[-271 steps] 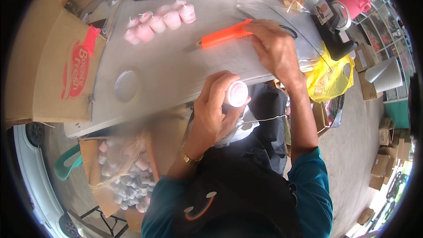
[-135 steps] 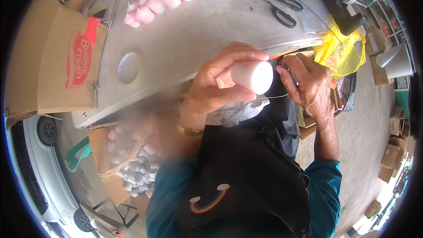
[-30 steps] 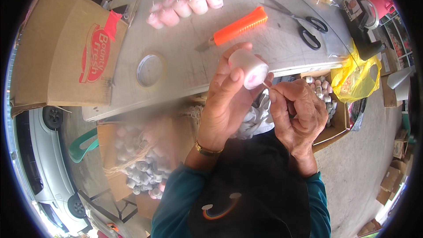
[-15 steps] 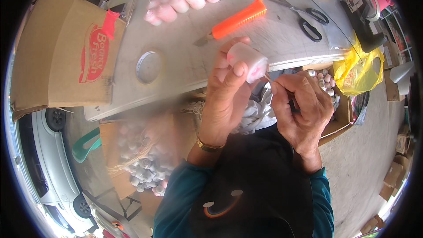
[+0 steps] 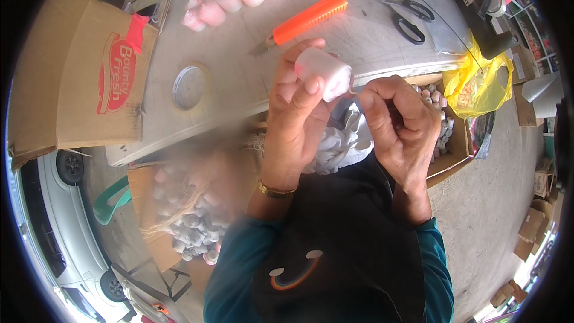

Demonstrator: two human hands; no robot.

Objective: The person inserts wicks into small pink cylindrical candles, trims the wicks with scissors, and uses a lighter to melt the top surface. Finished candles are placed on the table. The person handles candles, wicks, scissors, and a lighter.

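Note:
My left hand (image 5: 293, 98) is closed around a short white-and-pink candle (image 5: 323, 70), thumb in front and fingers behind. The candle is tilted, one end toward my right hand. My right hand (image 5: 403, 122) pinches the thin wick (image 5: 354, 90) at that end between thumb and forefinger, its other fingers curled. Beyond the hands on the table (image 5: 239, 72) lies an orange utility knife (image 5: 311, 17) with its blade out. Farther back, several pink and white candles (image 5: 230, 0) stand in two rows. Black-handled scissors (image 5: 409, 24) lie partly open to the right.
A roll of tape (image 5: 190, 87) lies near a large cardboard box (image 5: 66, 84) on the left. Below the table edge, an open box holds several candles (image 5: 197, 221); another box (image 5: 460, 149) stands right. A yellow plastic bag (image 5: 478, 84) hangs at the right corner, white cloth (image 5: 347, 143) below my hands.
The whole view has shifted slightly, so the table things sit a little left and higher. My hands keep the same hold on the candle and its wick.

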